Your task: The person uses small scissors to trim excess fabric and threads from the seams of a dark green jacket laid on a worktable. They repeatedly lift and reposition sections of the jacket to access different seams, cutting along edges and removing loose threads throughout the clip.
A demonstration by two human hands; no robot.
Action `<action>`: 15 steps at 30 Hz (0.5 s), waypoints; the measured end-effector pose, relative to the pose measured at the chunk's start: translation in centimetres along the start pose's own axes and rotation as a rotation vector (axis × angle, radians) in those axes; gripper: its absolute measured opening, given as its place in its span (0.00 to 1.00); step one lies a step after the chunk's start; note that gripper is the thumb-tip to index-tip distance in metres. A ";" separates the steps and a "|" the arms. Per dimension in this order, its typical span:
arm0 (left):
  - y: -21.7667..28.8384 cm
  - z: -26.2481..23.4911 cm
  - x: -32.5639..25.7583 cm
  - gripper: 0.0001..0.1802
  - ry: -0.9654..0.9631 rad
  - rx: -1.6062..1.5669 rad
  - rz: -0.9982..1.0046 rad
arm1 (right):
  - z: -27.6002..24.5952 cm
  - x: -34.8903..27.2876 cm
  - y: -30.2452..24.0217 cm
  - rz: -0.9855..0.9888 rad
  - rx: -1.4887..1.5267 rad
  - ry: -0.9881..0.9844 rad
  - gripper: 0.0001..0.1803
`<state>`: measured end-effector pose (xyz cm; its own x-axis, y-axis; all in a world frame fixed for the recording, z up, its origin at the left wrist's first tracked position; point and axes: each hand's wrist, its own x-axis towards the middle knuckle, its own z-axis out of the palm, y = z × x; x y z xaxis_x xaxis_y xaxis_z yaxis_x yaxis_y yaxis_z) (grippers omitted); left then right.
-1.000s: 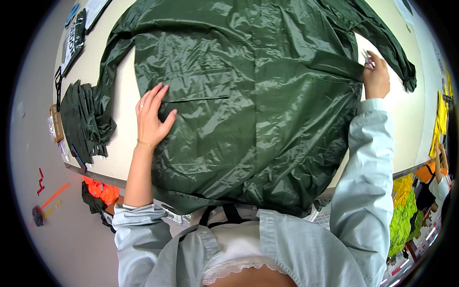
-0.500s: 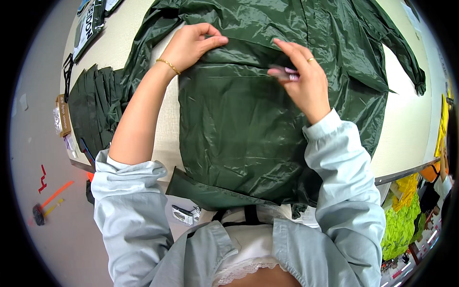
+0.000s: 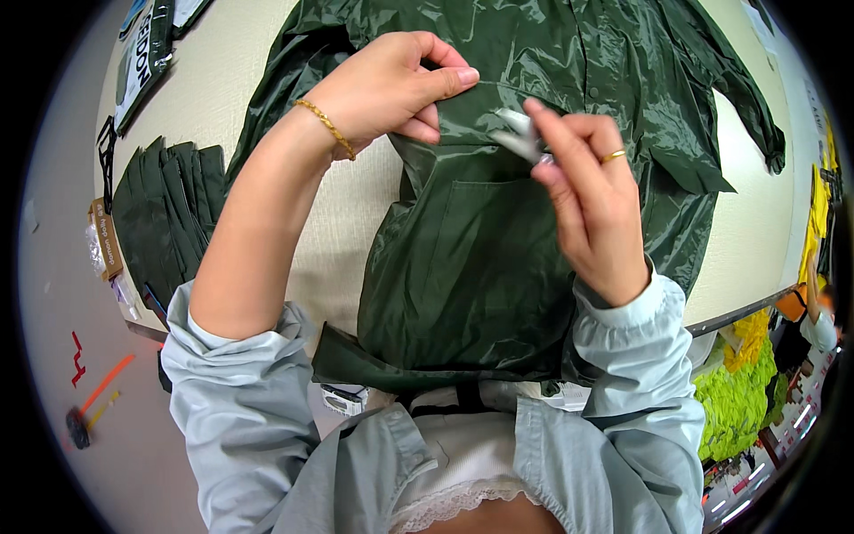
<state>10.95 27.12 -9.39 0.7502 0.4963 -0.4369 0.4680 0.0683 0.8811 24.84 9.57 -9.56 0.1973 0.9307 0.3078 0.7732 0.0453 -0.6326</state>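
Green shiny jacket (image 3: 498, 258) spread on beige surface (image 3: 338, 214). Left hand (image 3: 391, 84) fingers pinch pocket edge; right hand (image 3: 583, 191) fingers grip small pale object (image 3: 518, 133), possibly tag.

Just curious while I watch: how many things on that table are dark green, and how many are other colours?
Dark green: 2, the shiny dark green jacket and the stack of folded dark green pieces.
Other colours: 2, the black-and-white flat packet and the small brown card box.
Total: 4.
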 end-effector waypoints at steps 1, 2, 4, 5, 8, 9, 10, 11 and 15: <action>0.3 0.0 0.1 0.20 -0.007 0.022 0.006 | 0.0 0.2 -0.1 -0.011 0.021 -0.016 0.23; 0.7 -0.1 0.3 0.19 -0.015 0.044 0.001 | 0.1 0.4 -0.2 -0.023 0.042 -0.031 0.23; 1.2 -0.1 0.6 0.18 -0.030 0.087 -0.010 | 0.0 1.0 -0.3 -0.060 -0.021 0.003 0.23; 1.5 -0.2 0.7 0.18 -0.035 0.113 -0.017 | 0.1 1.3 -0.3 -0.079 -0.054 0.021 0.23; 2.2 -0.2 0.9 0.17 -0.044 0.170 -0.033 | 0.4 1.6 -0.6 -0.078 -0.055 0.016 0.22; 2.3 -0.2 0.9 0.17 -0.045 0.173 -0.033 | 0.5 1.7 -0.7 -0.072 -0.050 0.007 0.21; 2.4 -0.2 1.0 0.17 -0.046 0.176 -0.033 | 0.5 1.8 -0.8 -0.066 -0.045 -0.001 0.21; 2.4 -0.1 1.1 0.16 -0.048 0.175 -0.032 | 0.6 1.8 -0.9 -0.060 -0.040 -0.010 0.20; 2.1 -0.1 1.5 0.16 -0.058 0.171 -0.030 | 0.6 2.0 -0.9 -0.087 -0.087 -0.013 0.20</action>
<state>13.03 28.07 -8.13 0.7584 0.4449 -0.4762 0.5590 -0.0685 0.8263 24.22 11.64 -8.77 0.1196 0.9294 0.3491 0.8365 0.0951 -0.5397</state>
